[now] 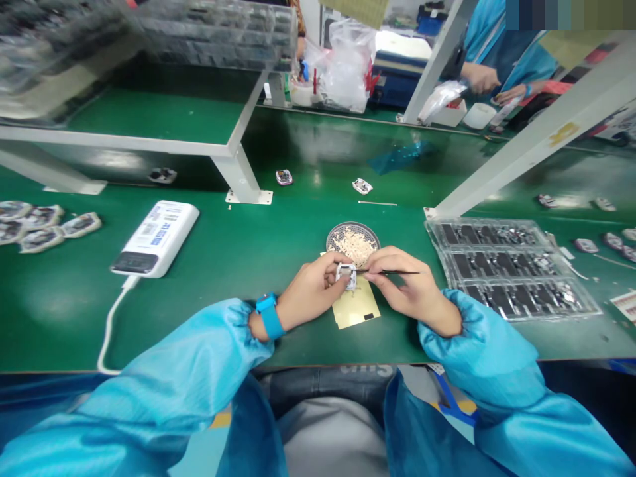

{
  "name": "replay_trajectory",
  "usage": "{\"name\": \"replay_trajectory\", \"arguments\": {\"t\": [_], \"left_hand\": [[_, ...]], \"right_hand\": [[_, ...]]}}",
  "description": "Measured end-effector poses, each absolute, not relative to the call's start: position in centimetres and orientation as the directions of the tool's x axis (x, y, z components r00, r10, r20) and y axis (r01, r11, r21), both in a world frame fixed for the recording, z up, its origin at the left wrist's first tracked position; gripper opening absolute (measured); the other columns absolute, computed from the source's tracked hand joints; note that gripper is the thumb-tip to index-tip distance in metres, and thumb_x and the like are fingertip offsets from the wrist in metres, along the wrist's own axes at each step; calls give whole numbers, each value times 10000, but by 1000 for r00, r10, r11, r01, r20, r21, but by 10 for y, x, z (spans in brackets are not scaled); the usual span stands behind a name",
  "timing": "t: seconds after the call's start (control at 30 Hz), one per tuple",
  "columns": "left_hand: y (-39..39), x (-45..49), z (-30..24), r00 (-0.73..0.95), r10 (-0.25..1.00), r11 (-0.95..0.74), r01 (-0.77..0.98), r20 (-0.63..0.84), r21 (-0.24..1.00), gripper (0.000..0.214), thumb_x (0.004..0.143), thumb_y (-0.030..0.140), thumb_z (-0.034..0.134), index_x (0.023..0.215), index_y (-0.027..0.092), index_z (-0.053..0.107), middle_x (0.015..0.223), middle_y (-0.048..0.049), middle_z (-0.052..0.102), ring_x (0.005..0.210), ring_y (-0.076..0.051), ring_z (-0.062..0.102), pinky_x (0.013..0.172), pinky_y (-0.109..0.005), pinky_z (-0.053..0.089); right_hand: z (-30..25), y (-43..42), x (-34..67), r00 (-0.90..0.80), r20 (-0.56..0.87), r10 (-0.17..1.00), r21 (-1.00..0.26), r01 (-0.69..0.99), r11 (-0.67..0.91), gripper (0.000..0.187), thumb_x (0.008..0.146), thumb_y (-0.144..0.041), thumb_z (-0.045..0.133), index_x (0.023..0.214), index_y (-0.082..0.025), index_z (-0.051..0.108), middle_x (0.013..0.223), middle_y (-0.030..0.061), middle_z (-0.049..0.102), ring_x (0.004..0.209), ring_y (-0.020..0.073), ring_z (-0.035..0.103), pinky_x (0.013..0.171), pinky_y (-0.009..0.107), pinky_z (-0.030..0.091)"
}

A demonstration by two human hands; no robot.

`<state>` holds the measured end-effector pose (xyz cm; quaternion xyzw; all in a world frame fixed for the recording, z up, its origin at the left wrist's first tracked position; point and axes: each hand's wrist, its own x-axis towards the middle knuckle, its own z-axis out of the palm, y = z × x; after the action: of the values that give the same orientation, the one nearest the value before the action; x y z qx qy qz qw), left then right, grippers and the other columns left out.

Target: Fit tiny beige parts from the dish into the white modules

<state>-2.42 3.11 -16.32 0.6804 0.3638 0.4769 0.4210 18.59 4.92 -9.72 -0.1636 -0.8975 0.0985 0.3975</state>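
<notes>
My left hand (311, 291) pinches a small white plastic housing (346, 276) with a greyish inside, held upright over the bench. In my right hand (405, 285) is a thin dark tool, likely tweezers (405, 271), gripped between thumb and fingers. Its tip reaches the right edge of the housing; what it touches there is too small to make out. Just behind both hands stands a round perforated dish (332, 232) heaped with tiny cream-coloured pieces (356, 246). Below the housing lies a pale yellow sheet (355, 311).
A clear tray (517, 271) of dark flat parts lies at right. At left are a white power bank (156, 238) with its cable and several assembled housings (40, 225). White shelf posts (241, 175) rise from the green bench. Across it, a co-worker's hands (479, 78) show.
</notes>
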Motion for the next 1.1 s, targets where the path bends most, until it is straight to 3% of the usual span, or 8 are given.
{"name": "replay_trajectory", "arguments": {"t": [0.27,1.1], "left_hand": [[34,-23,-166,289,901,-324,-43,322,945,303,909,281,644,1184,176,573,930,-47,701,788,-140,661,690,-254,537],[32,-21,-165,224,917,-335,-11,329,942,276,903,287,654,1150,178,597,916,-43,721,732,-125,649,644,-234,531]], "right_hand": [[-101,51,188,-643,694,324,-269,186,945,237,902,-46,637,1050,-230,659,1011,68,695,957,192,672,831,384,593],[-98,47,185,-576,714,399,-361,185,914,219,867,-74,684,1026,-211,623,950,73,687,916,205,670,812,402,588]]}}
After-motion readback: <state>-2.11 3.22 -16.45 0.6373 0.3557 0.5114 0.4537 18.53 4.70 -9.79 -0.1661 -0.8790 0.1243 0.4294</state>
